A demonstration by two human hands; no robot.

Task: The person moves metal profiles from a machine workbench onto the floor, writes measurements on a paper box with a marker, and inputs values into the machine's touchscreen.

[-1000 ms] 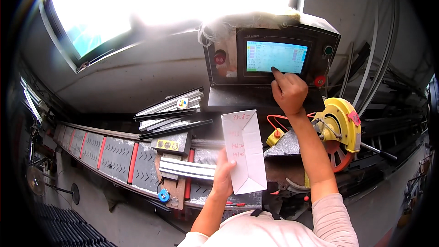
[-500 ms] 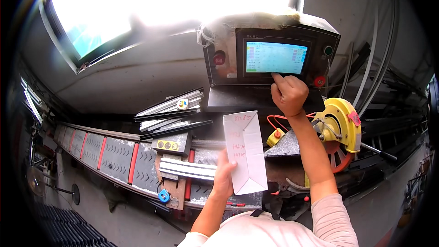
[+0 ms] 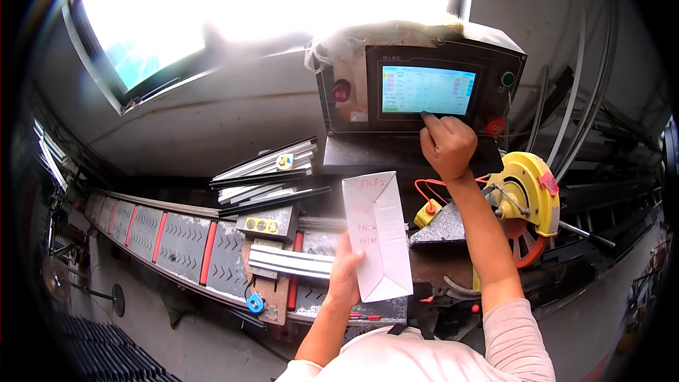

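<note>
In my left hand [image 3: 345, 271] is a white cardboard box [image 3: 382, 233] with red handwriting on its face. The thumb lies over its left edge, and the other fingers are mostly hidden behind it. My right hand [image 3: 449, 145] is raised at a control panel [image 3: 346, 117] with a lit touchscreen [image 3: 428, 90]. Its index finger points at the screen's lower edge while the other fingers are curled in, with nothing visible in them. Whether the fingertip presses the screen I cannot tell.
A yellow-guarded saw [image 3: 527, 194] stands right of my right forearm. Metal profiles [image 3: 265, 170] lie left of the box, above a long track [image 3: 184, 240] with red strips. A blue tape measure [image 3: 255, 303] sits at the track's near edge. Red buttons flank the screen.
The white box has shifted very slightly left in the picture. My right hand stays at the lower edge of the screen, almost unmoved.
</note>
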